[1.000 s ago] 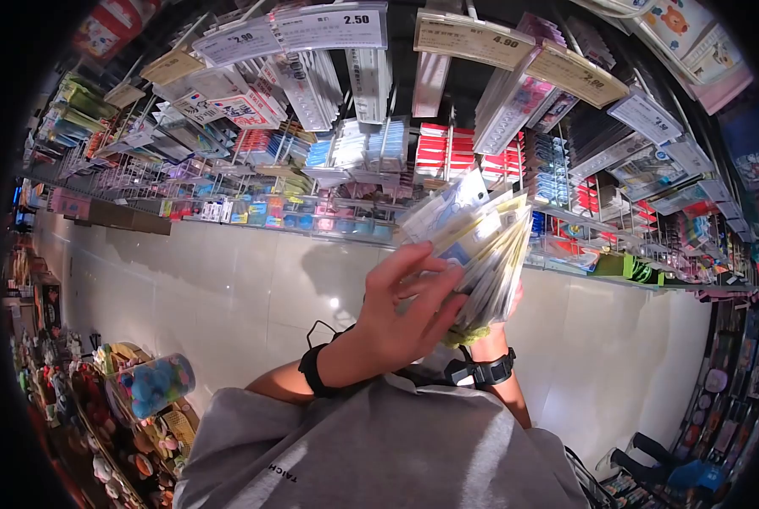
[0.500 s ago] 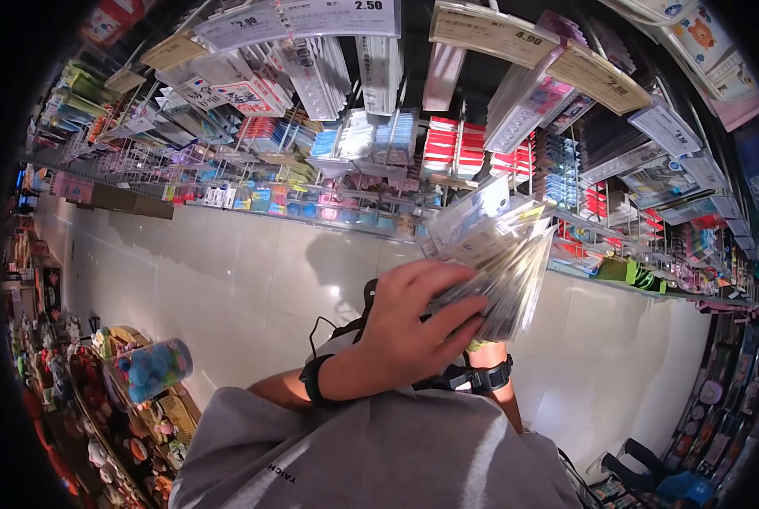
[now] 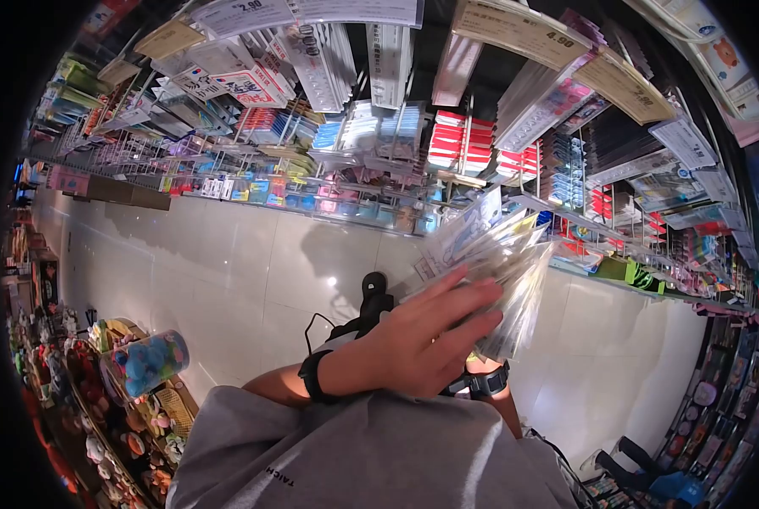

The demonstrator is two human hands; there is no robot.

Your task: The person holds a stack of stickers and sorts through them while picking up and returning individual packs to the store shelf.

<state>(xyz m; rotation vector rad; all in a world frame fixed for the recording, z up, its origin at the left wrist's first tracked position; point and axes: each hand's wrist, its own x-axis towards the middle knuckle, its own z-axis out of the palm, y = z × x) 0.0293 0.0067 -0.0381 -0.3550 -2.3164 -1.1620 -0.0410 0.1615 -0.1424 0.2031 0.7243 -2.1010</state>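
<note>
A fanned stack of flat, clear plastic packets (image 3: pixel 515 280) is held up in front of my body. What the packets contain is hard to make out through the glare. My left hand (image 3: pixel 422 335) lies across the near left side of the stack, fingers stretched out and apart. Beneath the stack is my right hand (image 3: pixel 483 365), mostly hidden by the packets, bearing them from below; its fingers do not show. Dark bands circle both wrists.
A shelf rack (image 3: pixel 379 199) of hanging packaged goods and price labels runs across the front. Plush toys (image 3: pixel 100 450) and a clear tub (image 3: pixel 155 365) of blue items stand at left. A person's legs (image 3: pixel 625 458) show at lower right, near another shelf (image 3: pixel 710 407).
My left fingers have straightened and slid up along the packets, which now spread more at the top. A dark shoe has come into view below the rack.
</note>
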